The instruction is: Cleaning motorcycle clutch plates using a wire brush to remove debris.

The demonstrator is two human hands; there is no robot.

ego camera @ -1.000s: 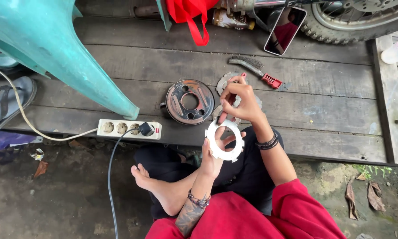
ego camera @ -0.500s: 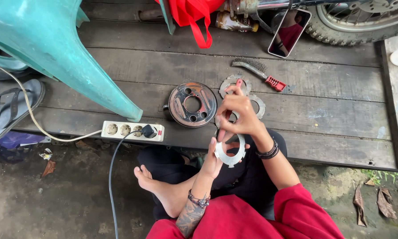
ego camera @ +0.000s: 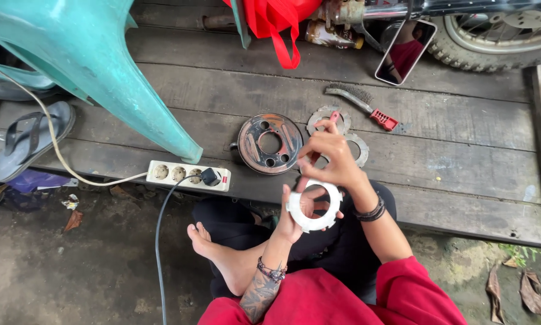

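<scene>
My left hand (ego camera: 294, 218) holds a white toothed ring plate (ego camera: 314, 206) upright over my lap. My right hand (ego camera: 332, 157) is just above it, gripping a thin red-handled brush (ego camera: 316, 155) whose tip meets the ring's upper left edge. On the wooden deck just beyond my hands lie a round rusty drum part (ego camera: 270, 144) and two grey toothed ring plates (ego camera: 326, 115), partly hidden behind my right hand.
A red-handled wire brush (ego camera: 361, 104) lies on the planks (ego camera: 463, 156). A white power strip (ego camera: 188, 175) with a black plug sits at the deck's edge. A teal plastic chair leg (ego camera: 126, 90), a sandal (ego camera: 30, 141), a phone (ego camera: 405, 51), a red bag (ego camera: 276, 18) and a motorcycle wheel (ego camera: 499, 36) surround the spot.
My hands with the white ring and the brush have stayed over my lap; the ring has tilted slightly and the brush tip has shifted along its rim.
</scene>
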